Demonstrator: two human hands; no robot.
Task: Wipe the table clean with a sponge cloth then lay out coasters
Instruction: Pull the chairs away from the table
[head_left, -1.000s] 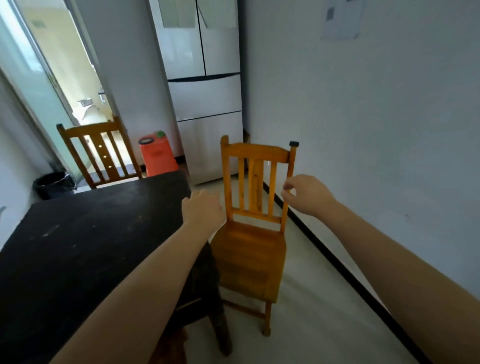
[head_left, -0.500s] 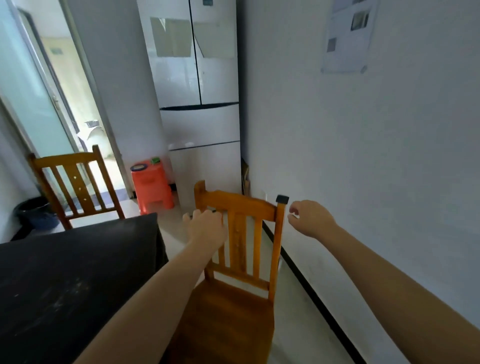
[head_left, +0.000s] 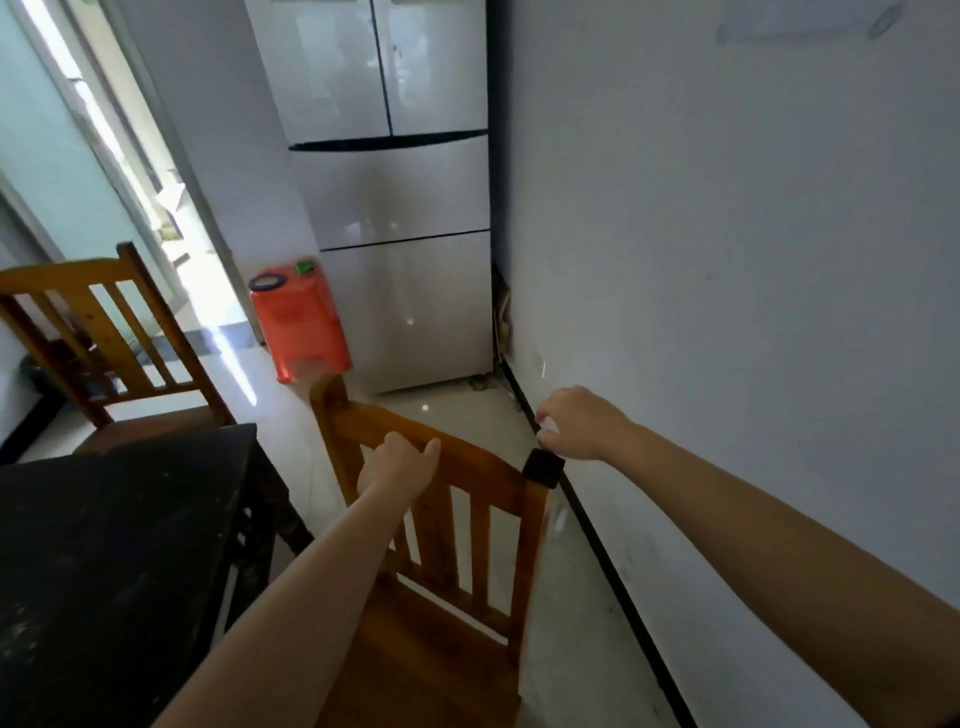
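While the left hand (head_left: 397, 467) grips the top rail of the near wooden chair (head_left: 441, 561), the right hand (head_left: 576, 423) hovers just beyond the chair's black-capped post, fingers loosely curled and holding nothing that I can make out. At near left, the dark table (head_left: 114, 561) shows pale smudges, so wiping looks not yet begun. Neither sponge cloth nor coasters are in view; both steps appear to remain. A second chair (head_left: 104, 338) stands far left.

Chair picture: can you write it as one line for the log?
left hand: grips chair top rail | right hand: near black-capped post, holding nothing visible | table: no cloth, no coasters
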